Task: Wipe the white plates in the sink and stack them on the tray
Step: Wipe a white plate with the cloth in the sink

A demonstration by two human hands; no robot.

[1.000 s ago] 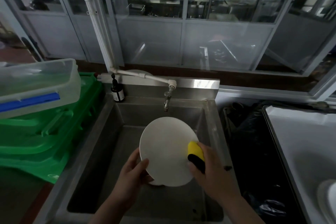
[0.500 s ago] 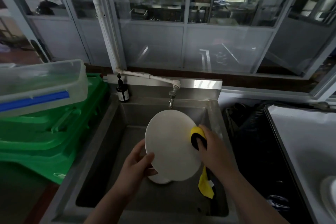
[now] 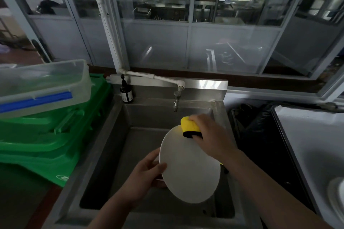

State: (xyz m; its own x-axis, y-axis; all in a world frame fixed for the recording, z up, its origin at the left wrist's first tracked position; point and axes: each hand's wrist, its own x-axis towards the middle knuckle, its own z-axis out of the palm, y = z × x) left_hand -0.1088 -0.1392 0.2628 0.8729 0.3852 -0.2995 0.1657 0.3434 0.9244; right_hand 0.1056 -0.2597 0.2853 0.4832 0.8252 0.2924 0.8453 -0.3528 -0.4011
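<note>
Over the steel sink (image 3: 119, 132) I hold a white plate (image 3: 188, 171) tilted on edge. My left hand (image 3: 147, 174) grips its left rim, thumb on the face. My right hand (image 3: 210, 135) grips a yellow and black cloth (image 3: 189, 126) and presses it on the plate's top edge. Another white dish (image 3: 158, 180) peeks out low behind my left hand. At the far right lies a white tray (image 3: 305, 145) with a white plate (image 3: 337, 193) on it, partly cut off by the frame.
A tap (image 3: 176, 98) juts over the sink's back. A dark soap bottle (image 3: 126, 93) stands at the back left corner. Green crates (image 3: 48, 135) with a clear plastic box (image 3: 42, 83) on top fill the left. A black bag (image 3: 256, 132) sits between sink and tray.
My right hand has slid the cloth from the plate's right edge up to its top edge. The plate has tilted more upright and shifted right.
</note>
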